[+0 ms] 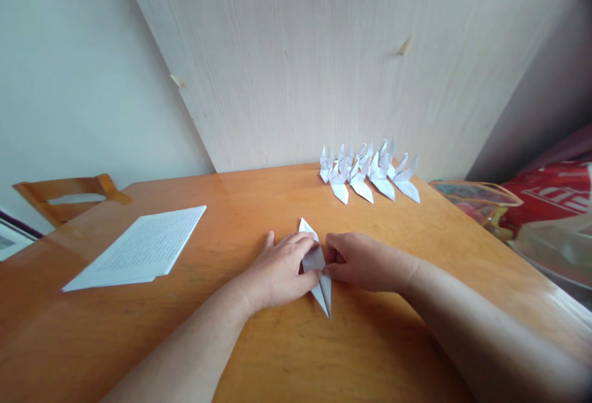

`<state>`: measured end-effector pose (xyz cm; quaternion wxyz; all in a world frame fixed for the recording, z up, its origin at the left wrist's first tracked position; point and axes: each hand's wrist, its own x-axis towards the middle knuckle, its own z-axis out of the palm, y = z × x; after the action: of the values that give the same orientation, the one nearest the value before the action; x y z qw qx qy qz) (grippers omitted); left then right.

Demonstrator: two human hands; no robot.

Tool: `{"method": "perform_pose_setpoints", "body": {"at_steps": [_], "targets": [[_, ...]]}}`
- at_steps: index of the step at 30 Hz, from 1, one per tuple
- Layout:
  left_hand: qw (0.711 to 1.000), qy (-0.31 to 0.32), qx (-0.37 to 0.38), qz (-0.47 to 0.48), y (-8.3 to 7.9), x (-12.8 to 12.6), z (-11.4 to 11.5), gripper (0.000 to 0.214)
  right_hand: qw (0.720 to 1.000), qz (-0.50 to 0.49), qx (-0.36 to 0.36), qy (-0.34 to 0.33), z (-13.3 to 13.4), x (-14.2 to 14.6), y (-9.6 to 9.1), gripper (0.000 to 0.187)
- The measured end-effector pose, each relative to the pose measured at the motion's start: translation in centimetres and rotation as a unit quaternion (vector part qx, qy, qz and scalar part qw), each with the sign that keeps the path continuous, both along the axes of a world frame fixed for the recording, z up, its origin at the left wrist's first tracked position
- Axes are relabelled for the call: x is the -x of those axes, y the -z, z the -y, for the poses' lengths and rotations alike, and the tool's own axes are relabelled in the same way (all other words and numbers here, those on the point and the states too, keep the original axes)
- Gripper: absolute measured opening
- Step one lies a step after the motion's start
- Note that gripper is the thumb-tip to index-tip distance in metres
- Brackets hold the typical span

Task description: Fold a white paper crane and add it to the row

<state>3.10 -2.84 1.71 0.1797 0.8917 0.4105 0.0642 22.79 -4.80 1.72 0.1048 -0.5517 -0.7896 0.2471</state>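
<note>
A folded white paper (314, 258), long and diamond-shaped with a point at each end, lies on the wooden table in front of me. My left hand (284, 267) holds it from the left, fingertips on its upper part and thumb across its middle. From the right, my right hand (354, 261) pinches its edge between thumb and curled fingers, close to my left thumb. The lower tip shows a slit down its centre. Parts of the paper's middle are hidden under my fingers.
Several folded paper cranes (380, 171) stand in rows at the table's back right. A stack of printed sheets (143, 245) lies at the left. A wooden chair (69, 196) is beyond the left edge. Bags, one of them a red bag (550, 196), sit past the right edge.
</note>
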Motion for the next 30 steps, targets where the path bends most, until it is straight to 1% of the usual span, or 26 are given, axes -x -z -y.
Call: {"method": "perform_pose_setpoints", "body": {"at_steps": [5, 8, 16, 24, 30], "targets": [[1.000, 0.005, -0.002, -0.008, 0.01, 0.01, -0.14, 0.037, 1.000, -0.002, -0.021, -0.002, -0.04, -0.10, 0.35, 0.005], [1.000, 0.006, -0.002, -0.004, 0.07, 0.05, -0.19, 0.034, 1.000, -0.008, -0.021, -0.008, -0.12, -0.12, 0.49, 0.005], [1.000, 0.005, 0.005, 0.000, -0.04, -0.03, -0.13, 0.037, 1.000, 0.001, -0.008, 0.001, -0.19, -0.10, 0.45, 0.006], [0.999, 0.001, 0.004, -0.035, 0.37, 0.13, -0.31, 0.040, 1.000, 0.003, -0.015, -0.004, -0.16, -0.10, 0.31, 0.007], [1.000, 0.000, 0.006, -0.010, 0.67, 0.11, -0.27, 0.037, 1.000, 0.007, -0.014, 0.001, -0.08, -0.06, 0.11, 0.004]]}}
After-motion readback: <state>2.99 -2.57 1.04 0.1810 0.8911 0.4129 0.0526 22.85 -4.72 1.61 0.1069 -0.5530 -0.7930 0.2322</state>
